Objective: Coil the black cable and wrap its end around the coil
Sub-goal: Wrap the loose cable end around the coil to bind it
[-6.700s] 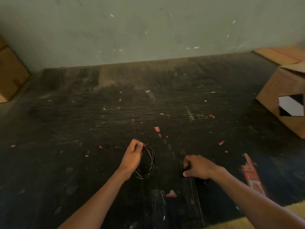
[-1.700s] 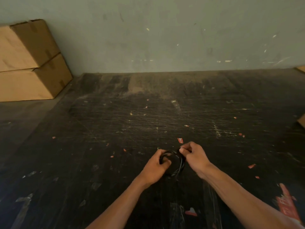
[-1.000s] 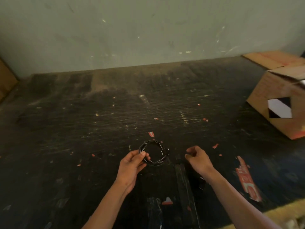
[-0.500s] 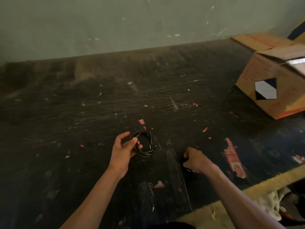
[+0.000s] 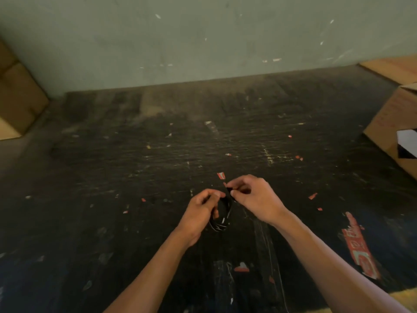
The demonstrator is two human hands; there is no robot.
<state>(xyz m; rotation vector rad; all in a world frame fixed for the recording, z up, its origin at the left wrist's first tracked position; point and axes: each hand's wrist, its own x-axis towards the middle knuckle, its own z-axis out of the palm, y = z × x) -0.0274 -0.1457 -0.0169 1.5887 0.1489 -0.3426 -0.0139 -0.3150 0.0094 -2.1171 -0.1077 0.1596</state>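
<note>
A box (image 5: pixel 392 129) sits far right, another (image 5: pixel 15 102) far left, contents unseen. Over the counter (image 5: pixel 135 177), my left hand (image 5: pixel 199 213) grips the coil (image 5: pixel 222 219); my right hand (image 5: pixel 255 197) pinches its end.

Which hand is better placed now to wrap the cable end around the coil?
Right. The right hand pinches the cable end at the top of the black cable coil, while the left hand grips the coil.
</note>
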